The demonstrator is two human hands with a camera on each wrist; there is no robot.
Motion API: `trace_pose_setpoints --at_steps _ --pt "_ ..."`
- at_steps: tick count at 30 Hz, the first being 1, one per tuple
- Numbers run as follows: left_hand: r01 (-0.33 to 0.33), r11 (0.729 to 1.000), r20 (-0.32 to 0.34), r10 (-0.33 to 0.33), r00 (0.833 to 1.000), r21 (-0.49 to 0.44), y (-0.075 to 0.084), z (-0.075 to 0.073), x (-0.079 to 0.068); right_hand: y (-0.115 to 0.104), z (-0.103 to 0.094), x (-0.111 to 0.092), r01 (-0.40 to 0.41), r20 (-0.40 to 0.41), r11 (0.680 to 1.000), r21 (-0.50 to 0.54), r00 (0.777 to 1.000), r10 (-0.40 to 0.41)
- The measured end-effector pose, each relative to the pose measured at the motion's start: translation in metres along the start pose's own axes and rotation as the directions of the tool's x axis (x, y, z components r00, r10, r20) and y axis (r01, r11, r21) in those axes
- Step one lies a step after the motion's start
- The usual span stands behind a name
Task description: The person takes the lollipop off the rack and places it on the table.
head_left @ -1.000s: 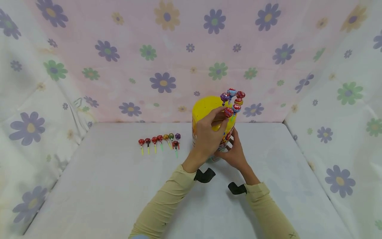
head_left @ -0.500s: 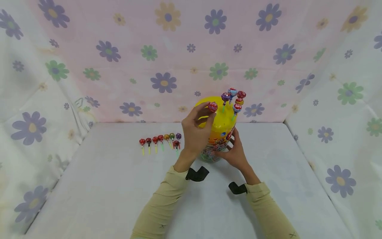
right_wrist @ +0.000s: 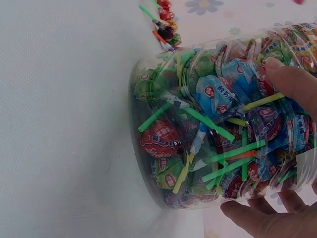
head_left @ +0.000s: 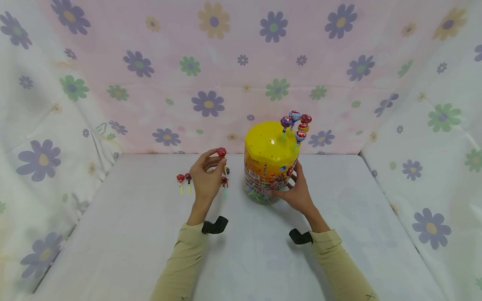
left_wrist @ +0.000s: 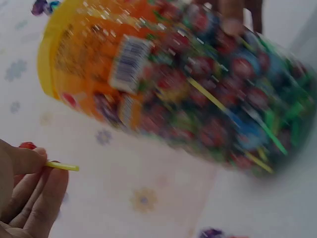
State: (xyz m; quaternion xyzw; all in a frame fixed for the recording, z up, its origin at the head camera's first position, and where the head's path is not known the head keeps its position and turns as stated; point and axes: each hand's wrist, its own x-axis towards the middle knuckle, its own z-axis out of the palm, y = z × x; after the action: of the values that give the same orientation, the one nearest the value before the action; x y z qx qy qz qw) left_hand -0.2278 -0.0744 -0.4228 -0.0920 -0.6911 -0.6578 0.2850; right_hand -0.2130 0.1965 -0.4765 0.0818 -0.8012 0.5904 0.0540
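In the head view my left hand (head_left: 205, 177) is raised above the row of lollipops on the table, left of the jar. Its thumb and fingers pinch a red lollipop (head_left: 221, 151), whose yellow stick (left_wrist: 67, 166) shows in the left wrist view. My right hand (head_left: 300, 195) grips the lower right side of a clear candy jar (head_left: 261, 171) with a yellow lid (head_left: 263, 140). Wrapped lollipops fill the jar, as the right wrist view shows. Several lollipops (head_left: 300, 136) stand upright in the lid's right side, near its rim.
Several lollipops, among them a red one (head_left: 181, 178) and a dark red one (head_left: 224, 181), lie on the white table (head_left: 124, 225); my left hand hides part of the row. A flowered cloth (head_left: 226, 75) forms the back and side walls.
My left hand has moved left and down from the lid's front right edge to the row, carrying the red lollipop out of the group on the lid. My right hand stays on the jar.
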Motion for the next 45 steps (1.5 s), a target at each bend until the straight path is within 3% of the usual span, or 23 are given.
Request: trace_pose_setpoints --at_steps 5,9,15,19,26,32,40,45 --pt "0.143 0.977 0.034 -0.15 0.988 0.158 -0.027 -0.02 -0.014 -0.017 0.0 -0.004 -0.01 0.011 1.0 0.006 1.0 0.01" --pt "0.234 0.946 0.071 -0.256 0.964 0.224 -0.049 -0.029 -0.022 -0.036 0.0 -0.01 -0.005 0.019 1.0 0.001 1.0 0.005" --pt "0.328 0.884 0.08 -0.373 0.924 0.334 -0.078 -0.031 -0.028 -0.023 0.001 -0.006 -0.005 0.01 1.0 0.006 1.0 0.005" --pt "0.331 0.856 0.073 -0.389 0.918 0.397 -0.088 -0.03 -0.03 -0.004 0.002 -0.001 -0.017 -0.002 1.0 0.003 1.0 0.017" --pt "0.322 0.827 0.064 -0.392 0.918 0.46 -0.092 -0.03 -0.031 -0.002 0.003 0.0 -0.03 -0.01 1.0 -0.009 1.0 0.029" --pt "0.265 0.821 0.075 -0.348 0.934 0.506 -0.092 -0.029 -0.03 -0.002 0.002 0.0 -0.021 -0.009 1.0 -0.003 1.0 0.021" --pt "0.291 0.797 0.076 -0.386 0.92 0.529 -0.087 -0.029 -0.034 -0.002 0.001 -0.001 -0.029 -0.013 1.0 -0.004 0.999 0.029" --pt "0.264 0.809 0.083 -0.357 0.931 0.525 -0.076 -0.03 -0.03 -0.001 0.001 0.0 -0.024 -0.014 1.0 -0.001 1.0 0.024"
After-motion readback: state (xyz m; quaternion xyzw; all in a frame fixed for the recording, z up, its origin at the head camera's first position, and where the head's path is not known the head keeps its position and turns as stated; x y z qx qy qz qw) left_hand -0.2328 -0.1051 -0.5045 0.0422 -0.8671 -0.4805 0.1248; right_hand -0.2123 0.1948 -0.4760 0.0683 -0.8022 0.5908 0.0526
